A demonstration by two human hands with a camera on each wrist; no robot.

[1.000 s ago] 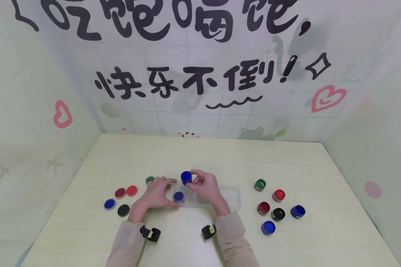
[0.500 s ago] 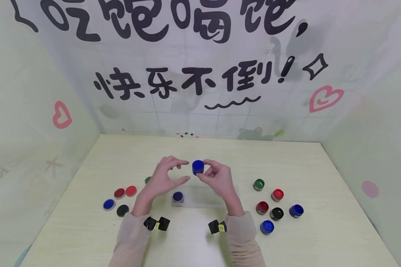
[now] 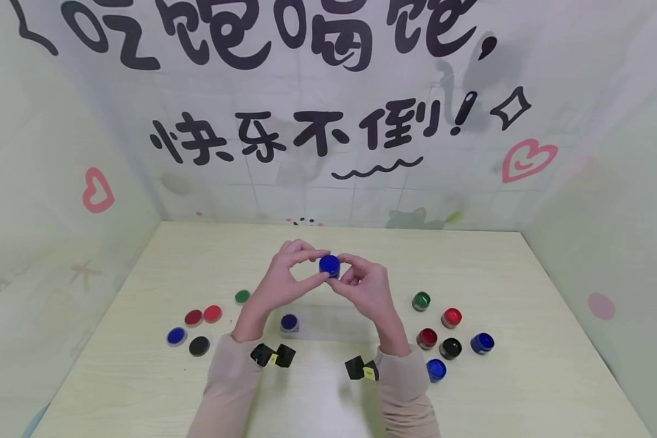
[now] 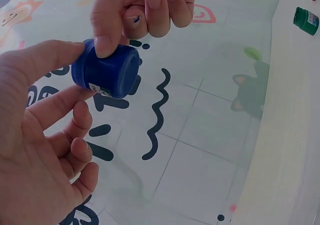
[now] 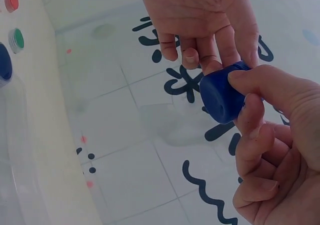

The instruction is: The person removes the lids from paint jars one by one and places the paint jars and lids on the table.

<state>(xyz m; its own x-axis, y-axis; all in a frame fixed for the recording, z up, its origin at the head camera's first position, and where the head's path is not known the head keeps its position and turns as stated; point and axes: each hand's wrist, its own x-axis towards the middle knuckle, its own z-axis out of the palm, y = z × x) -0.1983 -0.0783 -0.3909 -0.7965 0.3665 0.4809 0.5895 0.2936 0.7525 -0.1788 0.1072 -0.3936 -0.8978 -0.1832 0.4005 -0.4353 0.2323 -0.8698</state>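
Both hands hold a small blue paint jar [image 3: 330, 264] above the table. My left hand [image 3: 285, 274] pinches its ridged lid [image 4: 84, 65] between thumb and index finger, the other fingers loosely curled. From the other side, my right hand [image 3: 368, 289] grips the jar's body, thumb [image 5: 250, 79] on its side. In the left wrist view the jar lies tilted, base toward the right, with part of a white label showing. Below the hands lies a clear plastic tray [image 3: 334, 331], with another blue-topped jar [image 3: 289, 322] at its left end.
Loose lids lie at the left: blue [image 3: 177, 336], dark red [image 3: 193, 318], red [image 3: 213, 314], black [image 3: 199, 346] and green [image 3: 243, 297]. Several uncovered paint jars stand at the right, among them a green jar [image 3: 421, 301] and a black jar [image 3: 451, 348]. A printed cloth [image 3: 306, 201] stands behind.
The right hand has raised the blue jar up from over the tray and slightly right. My left hand has left the tray's left end, come up, and taken hold of the jar's lid.
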